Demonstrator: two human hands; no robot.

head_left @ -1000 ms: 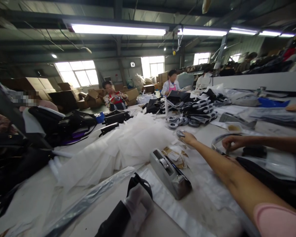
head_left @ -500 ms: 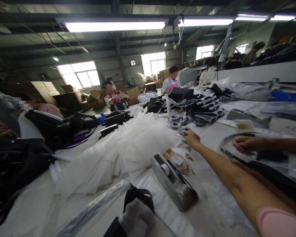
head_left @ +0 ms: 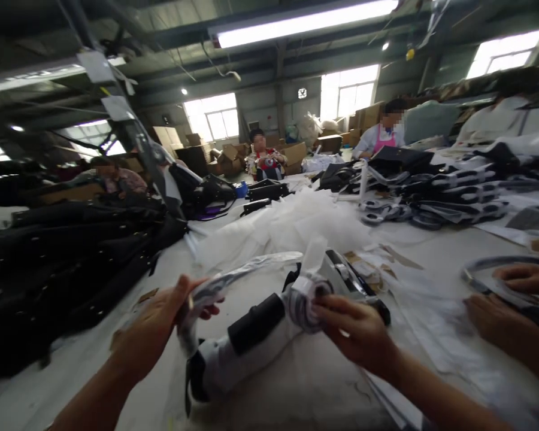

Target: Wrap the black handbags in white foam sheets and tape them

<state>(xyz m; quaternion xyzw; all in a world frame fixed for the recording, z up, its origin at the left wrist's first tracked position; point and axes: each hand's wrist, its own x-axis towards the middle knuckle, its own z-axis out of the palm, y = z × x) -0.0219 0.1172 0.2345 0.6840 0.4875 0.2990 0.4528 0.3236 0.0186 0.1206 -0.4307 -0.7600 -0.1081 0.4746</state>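
Centrally, a coiled strap [head_left: 299,306], grey and white with a pale tail [head_left: 315,256] standing up from it, is held above the near part of the surface [head_left: 435,242], at the far right end of a black article [head_left: 256,323] partly sheathed in pale wrapping [head_left: 236,366]. Whether coil and article touch cannot be told. The right hand [head_left: 362,335] has its fingers clamped on the coil's near side. The left hand [head_left: 161,314] has its fingers closed round a curved, film-covered strip [head_left: 251,263], which arches behind the article. Good handling probably calls for pinching across all the turns, lest the coil spring loose, and for a light left grip, since thin film may crease or tear. Just behind the coil, partly hidden, lies a tape dispenser [head_left: 363,288]; beyond are heaped white sheets [head_left: 273,224]. To the right, a co-worker's hands [head_left: 489,320] are beside a grey hoop [head_left: 480,264]. Black goods [head_left: 72,263] are piled at left; further coils [head_left: 379,212] lie at the back right.
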